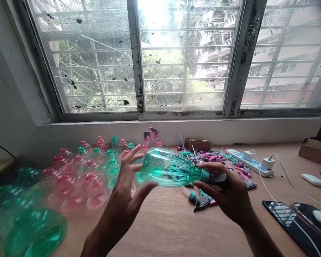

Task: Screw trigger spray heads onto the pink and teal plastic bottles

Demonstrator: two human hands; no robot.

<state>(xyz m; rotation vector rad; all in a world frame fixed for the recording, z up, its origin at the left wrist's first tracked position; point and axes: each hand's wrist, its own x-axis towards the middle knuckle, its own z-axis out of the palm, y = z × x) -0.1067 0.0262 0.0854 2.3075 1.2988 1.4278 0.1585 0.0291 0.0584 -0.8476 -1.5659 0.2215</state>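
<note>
A clear green plastic bottle (169, 167) lies sideways in the air above the wooden table (171, 225), base to the left. My left hand (127, 191) cups its base, fingers spread around it. My right hand (227, 191) is closed round the neck end, gripping the dark trigger spray head (216, 178) fitted on the bottle. A loose spray head (200, 200) with a green collar lies on the table just under my right hand.
Several empty pink and green bottles (77, 178) crowd the table's left side. A heap of pink and green spray heads (216, 159) lies beyond. A white power strip (250, 162) with chargers, two phones (296, 221), a cardboard box (314, 148) sit right.
</note>
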